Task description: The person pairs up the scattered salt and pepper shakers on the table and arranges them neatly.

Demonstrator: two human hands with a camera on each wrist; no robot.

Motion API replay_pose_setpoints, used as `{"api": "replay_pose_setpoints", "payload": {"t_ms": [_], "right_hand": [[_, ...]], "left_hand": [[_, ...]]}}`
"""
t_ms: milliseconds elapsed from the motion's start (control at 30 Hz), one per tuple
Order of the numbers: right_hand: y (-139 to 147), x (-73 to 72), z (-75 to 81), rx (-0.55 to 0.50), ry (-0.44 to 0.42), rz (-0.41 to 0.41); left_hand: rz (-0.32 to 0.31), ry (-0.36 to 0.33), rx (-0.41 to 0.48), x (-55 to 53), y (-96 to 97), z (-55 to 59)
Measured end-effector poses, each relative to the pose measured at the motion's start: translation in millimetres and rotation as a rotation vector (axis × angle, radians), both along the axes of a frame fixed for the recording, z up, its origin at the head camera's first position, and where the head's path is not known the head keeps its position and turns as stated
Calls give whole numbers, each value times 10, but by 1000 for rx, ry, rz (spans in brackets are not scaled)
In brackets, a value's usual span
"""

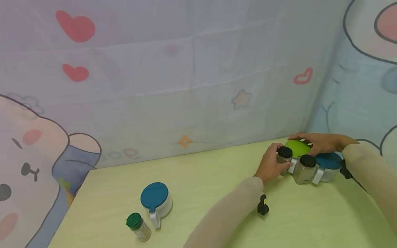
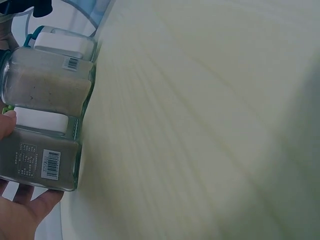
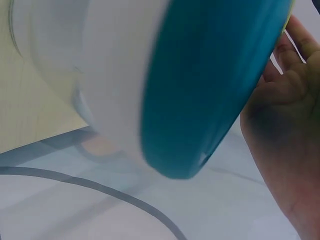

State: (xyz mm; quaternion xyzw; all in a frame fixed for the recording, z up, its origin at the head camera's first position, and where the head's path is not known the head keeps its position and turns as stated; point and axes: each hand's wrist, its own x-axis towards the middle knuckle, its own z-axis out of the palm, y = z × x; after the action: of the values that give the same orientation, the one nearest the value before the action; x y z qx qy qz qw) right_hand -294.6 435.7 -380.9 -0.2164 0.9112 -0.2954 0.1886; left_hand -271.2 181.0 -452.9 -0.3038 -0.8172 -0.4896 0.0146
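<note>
At the right rear of the table, my left hand holds a black-lidded glass jar, thumb on one side and fingers on the other. In the left wrist view this jar shows a barcode label and dark grey contents. My right hand grips the bright green lid of a seasoning pot from above; its body is mostly hidden behind the jars. A second black-lidded jar stands between the pots' white handles. Below my right wrist is a blue-lidded pot, its lid large in the right wrist view.
Farther left on the table stand another blue-lidded pot with a white handle and a green-capped shaker bottle. A printed cloth backdrop rises behind the table and along its right side.
</note>
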Motion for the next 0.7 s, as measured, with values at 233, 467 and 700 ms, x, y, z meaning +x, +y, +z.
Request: {"api": "replay_pose_setpoints", "payload": {"t_ms": [233, 467, 700], "right_hand": [[-14, 16, -13, -2, 6, -6], [-46, -4, -37, 3, -6, -8], [-69, -2, -14, 11, -14, -12]], "left_hand": [[-16, -28, 44, -17, -42, -13], [-14, -52, 63, -28, -77, -63], [-14, -22, 58, -35, -86, -55]]}}
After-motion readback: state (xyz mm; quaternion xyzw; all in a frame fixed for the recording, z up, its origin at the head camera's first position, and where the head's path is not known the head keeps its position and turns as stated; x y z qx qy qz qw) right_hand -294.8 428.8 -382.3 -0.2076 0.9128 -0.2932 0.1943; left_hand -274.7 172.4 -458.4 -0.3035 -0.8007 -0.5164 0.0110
